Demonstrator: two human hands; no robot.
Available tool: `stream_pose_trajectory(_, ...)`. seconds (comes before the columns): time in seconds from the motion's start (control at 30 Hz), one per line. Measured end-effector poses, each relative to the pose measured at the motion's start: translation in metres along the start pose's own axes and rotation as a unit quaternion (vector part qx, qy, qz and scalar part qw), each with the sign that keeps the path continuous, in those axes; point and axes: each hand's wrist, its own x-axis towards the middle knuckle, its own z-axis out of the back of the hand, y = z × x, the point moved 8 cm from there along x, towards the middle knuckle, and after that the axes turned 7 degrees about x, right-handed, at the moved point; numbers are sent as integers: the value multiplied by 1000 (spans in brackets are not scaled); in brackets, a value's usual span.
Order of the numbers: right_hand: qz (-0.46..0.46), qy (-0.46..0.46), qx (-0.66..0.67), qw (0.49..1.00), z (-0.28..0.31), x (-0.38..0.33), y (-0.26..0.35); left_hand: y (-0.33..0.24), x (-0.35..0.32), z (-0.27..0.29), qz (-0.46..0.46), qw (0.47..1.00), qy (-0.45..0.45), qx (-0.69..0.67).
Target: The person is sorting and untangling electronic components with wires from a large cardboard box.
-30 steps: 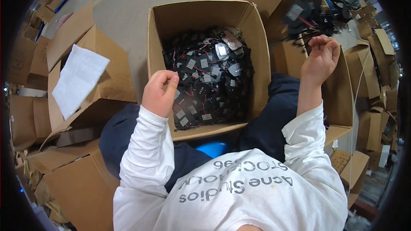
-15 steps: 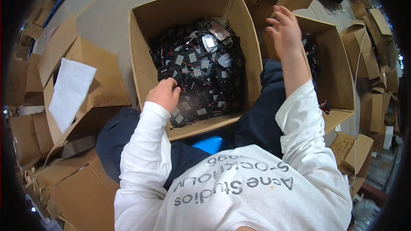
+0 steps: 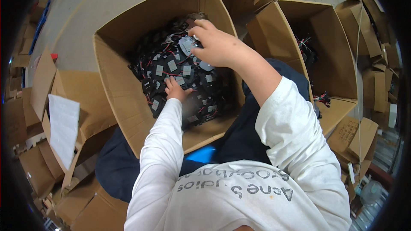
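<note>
A tall cardboard box [image 3: 124, 98] stands between my legs, filled with a pile of small black plastic parts [image 3: 150, 84] that carry grey patches and thin red wires. My left hand [image 3: 176, 90] rests on the near part of the pile, fingers spread on the black parts. Above the far right of the heap, my right hand [image 3: 218, 45] reaches in with its fingers apart. Close to its fingertips lies a pale, rounded piece [image 3: 186, 45]. I see nothing held in either hand, though the right palm is hidden.
To the right, an open cardboard box [image 3: 329, 47] holds more black parts and a bundle of coloured wires [image 3: 322, 99]. At left, a white foam sheet [image 3: 64, 126] leans on another open carton [image 3: 92, 98]. A pale cord [image 3: 358, 81] hangs down the right side.
My right hand has swung left from beside the right box to over the middle pile. My left hand has reached farther onto the parts, its fingers now spread. The whole view has shifted.
</note>
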Motion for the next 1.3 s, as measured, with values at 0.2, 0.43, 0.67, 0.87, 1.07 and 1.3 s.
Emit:
stream_pose_trajectory(0.2,-49,28,-32,998,16,11,-17,-31,9,-4,70,996,-39,30)
stream_pose_trajectory(0.43,-36,53,-27,998,11,3,-7,0,-3,-6,24,998,27,49)
stream_pose_trajectory(0.67,6,106,4,994,-17,-15,14,61,-23,69,-29,857,153,-491)
stream_pose_trajectory(0.87,-17,222,-52,973,-43,-26,20,11,-115,184,-129,573,178,-790)
stream_pose_trajectory(1.07,-120,269,149,944,-41,-38,29,-61,-177,257,-323,508,221,-768)
stream_pose_trajectory(1.3,-97,126,515,843,-17,-21,45,-108,-180,254,-323,554,228,-733)
